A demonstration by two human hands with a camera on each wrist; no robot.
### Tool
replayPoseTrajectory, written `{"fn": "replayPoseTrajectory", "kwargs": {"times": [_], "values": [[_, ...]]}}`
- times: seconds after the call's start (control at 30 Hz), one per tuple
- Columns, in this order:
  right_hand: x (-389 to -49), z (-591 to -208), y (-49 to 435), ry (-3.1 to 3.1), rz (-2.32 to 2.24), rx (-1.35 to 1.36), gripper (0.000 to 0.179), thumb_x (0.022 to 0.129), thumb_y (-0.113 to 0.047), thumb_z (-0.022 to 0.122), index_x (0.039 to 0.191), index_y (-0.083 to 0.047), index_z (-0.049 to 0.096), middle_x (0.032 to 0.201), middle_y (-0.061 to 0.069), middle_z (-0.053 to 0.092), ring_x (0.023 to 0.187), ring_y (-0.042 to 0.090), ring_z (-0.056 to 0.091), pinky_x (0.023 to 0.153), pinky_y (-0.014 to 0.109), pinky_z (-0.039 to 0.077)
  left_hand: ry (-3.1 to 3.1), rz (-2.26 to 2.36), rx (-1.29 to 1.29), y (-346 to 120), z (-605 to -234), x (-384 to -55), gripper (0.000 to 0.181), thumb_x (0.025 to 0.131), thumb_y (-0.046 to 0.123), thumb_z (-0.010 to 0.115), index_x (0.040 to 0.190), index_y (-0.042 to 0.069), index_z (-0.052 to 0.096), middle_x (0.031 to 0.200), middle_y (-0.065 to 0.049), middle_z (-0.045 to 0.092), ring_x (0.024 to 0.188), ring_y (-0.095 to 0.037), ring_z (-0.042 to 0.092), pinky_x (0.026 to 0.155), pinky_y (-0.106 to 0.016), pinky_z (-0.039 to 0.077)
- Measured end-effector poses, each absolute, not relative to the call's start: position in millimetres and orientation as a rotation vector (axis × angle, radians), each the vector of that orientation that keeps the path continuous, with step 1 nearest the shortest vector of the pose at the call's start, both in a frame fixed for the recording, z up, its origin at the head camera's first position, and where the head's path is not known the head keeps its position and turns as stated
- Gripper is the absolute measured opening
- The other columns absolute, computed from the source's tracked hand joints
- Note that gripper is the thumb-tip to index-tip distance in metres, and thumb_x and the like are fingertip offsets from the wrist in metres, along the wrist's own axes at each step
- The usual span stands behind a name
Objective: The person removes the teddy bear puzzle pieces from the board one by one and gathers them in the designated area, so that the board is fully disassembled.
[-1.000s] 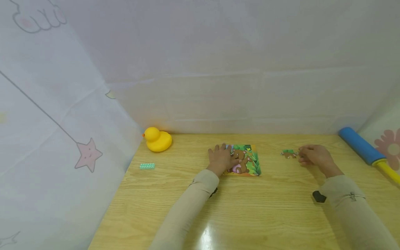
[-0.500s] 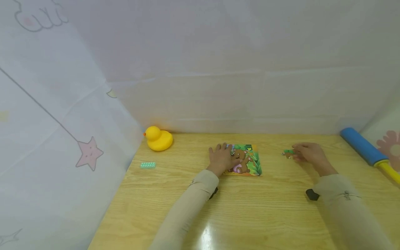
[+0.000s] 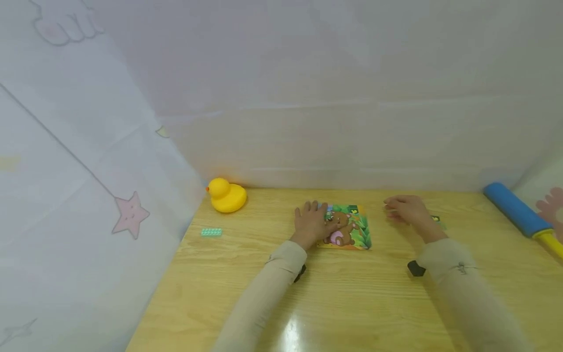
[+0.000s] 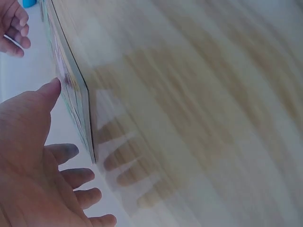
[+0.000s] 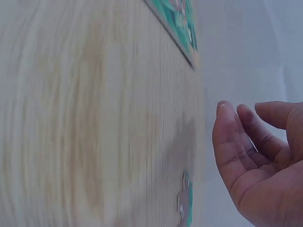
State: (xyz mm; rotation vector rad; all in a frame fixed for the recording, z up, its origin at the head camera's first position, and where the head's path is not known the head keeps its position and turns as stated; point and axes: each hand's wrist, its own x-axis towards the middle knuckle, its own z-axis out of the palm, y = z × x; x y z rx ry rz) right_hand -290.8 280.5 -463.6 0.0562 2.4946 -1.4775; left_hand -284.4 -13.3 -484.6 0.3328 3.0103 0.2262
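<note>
My left hand [image 3: 310, 225] lies with spread fingers over the left part of a bear picture puzzle [image 3: 361, 230]; in the left wrist view its thumb tip is right at the puzzle's face [image 4: 71, 94]. My right hand [image 3: 409, 212] hovers over the table between that puzzle and a small green puzzle piece [image 3: 435, 219], which its wrist partly covers. In the right wrist view the fingers of the right hand [image 5: 258, 156] bend loosely with nothing between them. Below them, the puzzle piece [image 5: 187, 201] lies on the table.
A yellow rubber duck [image 3: 227, 195] sits at the back left corner of the wooden table [image 3: 352, 303]. In front of it lies a mint-green studded strip [image 3: 211, 232]. A blue foam tube with a yellow handle [image 3: 514, 210] lies at the right. Printed cloth hangs behind.
My right hand has moved left, passing over the loose puzzle piece toward the bear puzzle. The left hand stays on the puzzle. The head view has shifted slightly.
</note>
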Motion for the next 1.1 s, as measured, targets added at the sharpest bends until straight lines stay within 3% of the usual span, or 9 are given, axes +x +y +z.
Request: {"fn": "replayPoseTrajectory", "kwargs": {"times": [0.17, 0.37, 0.6, 1.1], "values": [[-296.2, -465.4, 256.2, 2.457, -1.492, 0.046, 0.05, 0.109, -0.028, 0.046, 0.144, 0.007, 0.051, 0.142, 0.032, 0.055, 0.099, 0.016, 0.072, 0.089, 0.031, 0.061, 3.036, 0.189, 0.297, -22.7, -485.9, -287.2, 0.083, 0.091, 0.075, 0.053, 0.159, 0.031, 0.035, 0.167, -0.007, 0.031, 0.155, -0.034, 0.025, 0.122, -0.06, 0.025], [-299.0, -466.7, 228.7, 2.414, -1.507, 0.014, 0.045, 0.108, -0.022, 0.047, 0.142, 0.007, 0.052, 0.137, 0.032, 0.059, 0.101, 0.022, 0.073, 0.086, 0.032, 0.062, 3.001, 0.182, 0.231, -31.2, -485.1, -292.9, 0.083, 0.087, 0.081, 0.049, 0.158, 0.043, 0.032, 0.169, -0.009, 0.025, 0.153, -0.051, 0.019, 0.118, -0.073, 0.016], [-302.8, -465.3, 198.2, 2.421, -1.451, -0.034, 0.045, 0.107, -0.024, 0.052, 0.141, 0.006, 0.055, 0.132, 0.029, 0.062, 0.107, 0.032, 0.07, 0.089, 0.037, 0.061, 2.969, 0.202, 0.17, -38.1, -481.6, -293.9, 0.078, 0.087, 0.08, 0.052, 0.155, 0.049, 0.034, 0.17, -0.008, 0.024, 0.153, -0.053, 0.017, 0.116, -0.077, 0.013], [-304.8, -479.4, 159.3, 2.495, -1.373, -0.065, 0.03, 0.102, -0.017, 0.059, 0.12, 0.003, 0.072, 0.091, 0.017, 0.077, 0.071, 0.016, 0.072, 0.065, 0.03, 0.061, 2.94, 0.273, 0.155, -38.9, -482.0, -290.1, 0.076, 0.088, 0.079, 0.051, 0.155, 0.047, 0.036, 0.169, -0.01, 0.024, 0.153, -0.055, 0.012, 0.116, -0.077, 0.01]]}}
